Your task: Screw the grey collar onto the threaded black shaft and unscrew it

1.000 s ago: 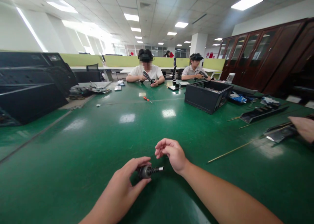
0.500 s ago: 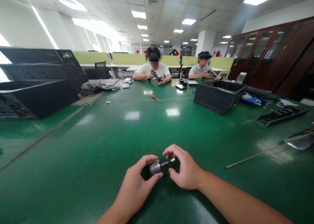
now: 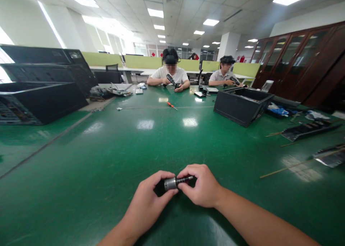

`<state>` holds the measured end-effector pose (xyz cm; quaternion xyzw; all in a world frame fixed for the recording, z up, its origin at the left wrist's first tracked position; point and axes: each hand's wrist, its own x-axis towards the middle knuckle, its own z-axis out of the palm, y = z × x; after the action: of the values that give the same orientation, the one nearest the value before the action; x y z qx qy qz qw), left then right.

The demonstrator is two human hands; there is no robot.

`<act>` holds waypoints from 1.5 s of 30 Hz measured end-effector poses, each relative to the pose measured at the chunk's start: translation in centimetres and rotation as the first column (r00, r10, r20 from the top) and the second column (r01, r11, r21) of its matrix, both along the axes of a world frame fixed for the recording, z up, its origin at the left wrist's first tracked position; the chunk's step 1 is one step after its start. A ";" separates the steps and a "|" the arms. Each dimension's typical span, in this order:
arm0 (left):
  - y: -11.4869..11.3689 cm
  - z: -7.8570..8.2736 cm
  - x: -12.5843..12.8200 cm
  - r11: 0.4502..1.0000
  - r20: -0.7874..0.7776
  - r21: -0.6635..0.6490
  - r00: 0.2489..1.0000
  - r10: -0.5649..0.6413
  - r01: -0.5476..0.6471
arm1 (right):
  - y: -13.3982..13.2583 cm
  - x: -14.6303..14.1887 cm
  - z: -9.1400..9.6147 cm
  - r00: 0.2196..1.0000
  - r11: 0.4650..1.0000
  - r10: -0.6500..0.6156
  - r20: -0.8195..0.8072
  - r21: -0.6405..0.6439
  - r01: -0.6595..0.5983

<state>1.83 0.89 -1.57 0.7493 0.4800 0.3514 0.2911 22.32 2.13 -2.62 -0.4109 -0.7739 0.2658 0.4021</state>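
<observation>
A silver metal cylinder with a thin ridged shaft (image 3: 170, 183), looking like a small motor, lies sideways low over the near part of the green table. My left hand (image 3: 151, 199) grips the thick cylinder end between thumb and forefinger. At the other end, my right hand (image 3: 203, 186) pinches the dark shaft close to the cylinder with thumb and fingertips. The shaft's bright tip sticks out to the right, inside the curl of the right hand. Some of the shaft is hidden behind those fingers.
An orange screwdriver (image 3: 171, 105) lies mid-table. Black computer cases stand left (image 3: 54, 104) and right (image 3: 241, 107). Thin brass-coloured rods (image 3: 285, 168) and metal parts lie at the right. Across the table sit two people (image 3: 172, 75) holding power drills.
My right hand's fingers have closed from apart onto the shaft, moving slightly left against it. My left hand keeps its hold on the cylinder. The view has shifted slightly.
</observation>
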 end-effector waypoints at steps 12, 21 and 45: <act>-0.4 -0.2 -0.3 0.986 -0.007 0.161 0.999 -0.042 0.042 | 0.1 0.5 0.1 0.993 0.992 0.106 0.050 0.067 -0.110; -0.5 0.0 -0.2 0.974 -0.032 0.223 0.999 -0.041 0.048 | 0.1 0.4 0.0 0.994 0.982 0.085 0.064 0.165 -0.095; -0.5 0.3 -0.3 0.958 -0.035 0.283 0.999 -0.029 0.037 | 0.2 0.4 0.2 0.996 0.982 0.078 0.045 0.166 -0.084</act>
<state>1.48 0.39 -1.28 0.7963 0.4164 0.4004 0.1793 22.73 2.32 -2.38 -0.3487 -0.8172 0.2078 0.4092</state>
